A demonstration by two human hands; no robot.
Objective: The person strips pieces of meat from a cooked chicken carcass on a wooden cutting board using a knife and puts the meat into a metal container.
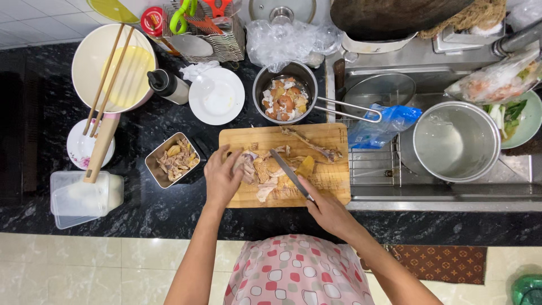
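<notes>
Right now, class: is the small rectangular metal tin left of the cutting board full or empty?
Partly full. The metal tin holds cut meat pieces covering its bottom, below the rim, beside the cutting board.

Black, white-flecked counter (169, 217). Light tan wooden cutting board (333, 189) carries pale beige and yellow meat pieces (265, 172). White round plate (217, 96) near the counter's back edge; cream bowl (93, 53) with yellow liquid. Pink apron (296, 274) with white-and-red squares.

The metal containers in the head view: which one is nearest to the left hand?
The small rectangular metal tray of meat pieces, just left of the cutting board, is nearest the left hand. The round saucepan of scraps and the big pot stand farther away.
</notes>
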